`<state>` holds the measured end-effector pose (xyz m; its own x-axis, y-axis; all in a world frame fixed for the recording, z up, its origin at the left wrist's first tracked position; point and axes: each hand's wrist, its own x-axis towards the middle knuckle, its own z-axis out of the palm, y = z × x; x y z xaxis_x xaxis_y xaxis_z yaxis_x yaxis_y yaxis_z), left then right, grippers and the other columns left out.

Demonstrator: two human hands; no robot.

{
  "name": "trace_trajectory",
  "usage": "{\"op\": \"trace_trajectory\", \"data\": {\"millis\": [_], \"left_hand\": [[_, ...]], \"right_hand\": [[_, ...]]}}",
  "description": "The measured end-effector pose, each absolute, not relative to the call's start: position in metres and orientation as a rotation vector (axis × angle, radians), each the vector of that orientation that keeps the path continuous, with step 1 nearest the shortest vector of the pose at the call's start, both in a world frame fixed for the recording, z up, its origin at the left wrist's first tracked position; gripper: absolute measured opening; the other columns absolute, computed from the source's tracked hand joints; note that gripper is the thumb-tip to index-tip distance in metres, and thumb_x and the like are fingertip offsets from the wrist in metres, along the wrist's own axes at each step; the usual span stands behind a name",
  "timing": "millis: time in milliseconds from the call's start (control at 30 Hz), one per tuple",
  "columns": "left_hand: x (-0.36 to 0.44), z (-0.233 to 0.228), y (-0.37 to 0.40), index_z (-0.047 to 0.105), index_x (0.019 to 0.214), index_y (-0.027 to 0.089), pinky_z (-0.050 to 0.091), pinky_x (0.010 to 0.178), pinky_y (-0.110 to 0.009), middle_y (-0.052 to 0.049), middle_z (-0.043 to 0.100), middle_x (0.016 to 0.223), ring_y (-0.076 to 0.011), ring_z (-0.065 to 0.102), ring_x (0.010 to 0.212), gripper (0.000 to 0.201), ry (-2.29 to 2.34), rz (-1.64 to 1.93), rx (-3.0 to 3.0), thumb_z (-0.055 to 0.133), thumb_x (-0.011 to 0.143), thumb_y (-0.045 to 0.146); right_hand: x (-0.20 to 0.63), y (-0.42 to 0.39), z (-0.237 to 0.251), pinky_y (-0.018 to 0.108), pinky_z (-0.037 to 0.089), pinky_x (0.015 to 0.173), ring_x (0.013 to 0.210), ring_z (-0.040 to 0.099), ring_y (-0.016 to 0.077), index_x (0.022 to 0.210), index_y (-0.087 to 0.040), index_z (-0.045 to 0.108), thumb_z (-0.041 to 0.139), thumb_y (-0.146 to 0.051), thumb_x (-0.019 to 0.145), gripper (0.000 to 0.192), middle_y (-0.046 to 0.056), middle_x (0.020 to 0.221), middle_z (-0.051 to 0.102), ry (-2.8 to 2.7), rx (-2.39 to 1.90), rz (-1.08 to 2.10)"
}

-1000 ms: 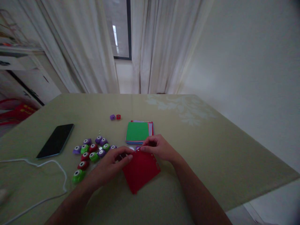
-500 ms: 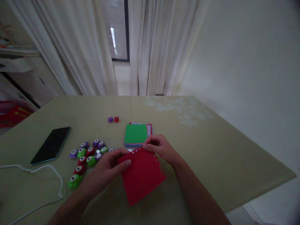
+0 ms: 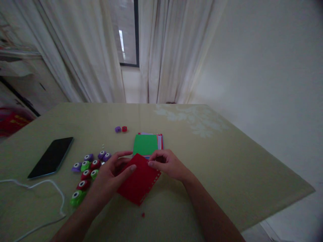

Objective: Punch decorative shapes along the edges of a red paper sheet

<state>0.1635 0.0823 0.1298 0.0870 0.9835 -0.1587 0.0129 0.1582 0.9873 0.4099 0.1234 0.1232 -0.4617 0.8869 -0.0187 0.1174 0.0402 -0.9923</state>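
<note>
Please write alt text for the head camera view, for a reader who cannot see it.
Both hands, left hand and right hand, hold a red paper sheet with punched holes along one edge above a table; small paper punches and a phone lie left.

I hold a red paper sheet (image 3: 139,183) between both hands: my left hand (image 3: 111,176) grips its nine o'clock corner, my right hand (image 3: 168,164) pinches its one o'clock edge, where small holes run along the border. A stack of coloured paper (image 3: 147,145) lies at twelve o'clock, small punches (image 3: 87,171) at nine, a dark phone (image 3: 51,156) beyond them.
</note>
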Motion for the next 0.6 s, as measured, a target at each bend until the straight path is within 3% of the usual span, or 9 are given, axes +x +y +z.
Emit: {"op": "trace_trajectory", "data": {"millis": [233,367,600], "left_hand": [[0.1669,0.1305,0.0835,0.069,0.132,0.024,0.071,0.088,-0.044,-0.008,0.086,0.119,-0.0316,0.084,0.102,0.06,1.178,1.122,0.917,0.09,0.082,0.05],[0.1681,0.1312,0.0833,0.077,0.116,0.02,0.07,0.089,-0.044,-0.008,0.088,0.107,-0.0316,0.085,0.095,0.054,1.219,1.128,0.965,0.093,0.077,0.054],[0.1632,0.1373,0.0841,0.081,0.105,0.022,0.071,0.077,-0.036,-0.004,0.088,0.097,-0.0297,0.085,0.087,0.052,1.399,1.259,1.051,0.093,0.073,0.061]], "right_hand": [[0.4119,0.1278,0.122,0.022,0.042,0.05,0.057,0.064,0.0127,0.086,-0.02,0.065,0.089,-0.05,0.08,0.04,-0.001,0.069,0.071,-1.404,-0.956,1.579],[0.4129,0.1268,0.1239,0.023,0.045,0.052,0.063,0.072,0.0157,0.089,-0.019,0.067,0.09,-0.046,0.08,0.037,0.001,0.072,0.074,-1.397,-0.943,1.615],[0.4149,0.1268,0.124,0.022,0.041,0.053,0.06,0.066,0.013,0.087,-0.018,0.072,0.091,-0.038,0.078,0.029,0.001,0.073,0.074,-1.373,-0.909,1.598]]}}
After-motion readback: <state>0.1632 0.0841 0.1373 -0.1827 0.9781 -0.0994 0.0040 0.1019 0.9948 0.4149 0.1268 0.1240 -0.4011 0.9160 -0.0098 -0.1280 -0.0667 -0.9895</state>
